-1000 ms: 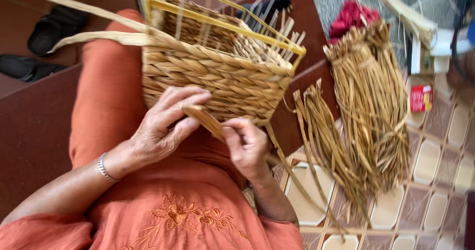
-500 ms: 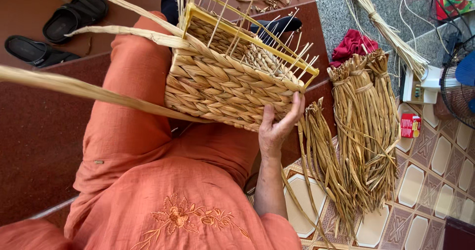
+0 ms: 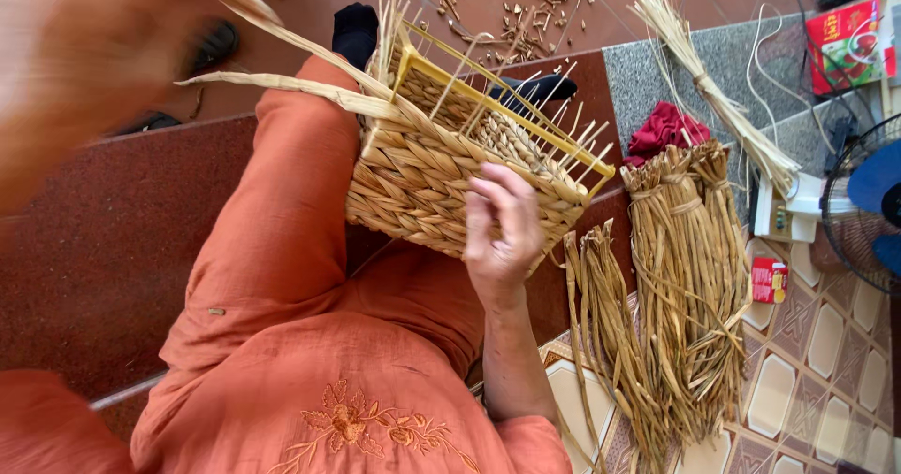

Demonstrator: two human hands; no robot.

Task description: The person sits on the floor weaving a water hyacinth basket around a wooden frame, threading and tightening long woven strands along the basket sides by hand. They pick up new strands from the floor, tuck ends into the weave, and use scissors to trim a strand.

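A half-woven straw basket (image 3: pixel 422 178) lies tilted on my orange-clad lap, with a yellow wire frame (image 3: pixel 507 108) and bare stakes standing out of its open top. My right hand (image 3: pixel 502 230) grips the basket's near side, fingers laid over the woven wall by the rim. My left hand (image 3: pixel 141 23) is a raised blur at the top left. A long flat straw strand (image 3: pixel 282 28) runs taut from the basket up into it. A second loose strand (image 3: pixel 282 84) trails left from the weave.
Tied bundles of dried straw (image 3: pixel 685 286) lie on the tiled floor at my right, with a paler bundle (image 3: pixel 704 80), a red cloth (image 3: pixel 662 127) and a small red box (image 3: pixel 768 280). A fan (image 3: pixel 868 211) stands at the right edge. Straw scraps (image 3: pixel 526 5) litter the floor behind.
Both hands were at the basket's lower edge a second ago. My left hand has pulled the strand out and up to the left. My right hand has moved up onto the basket's side.
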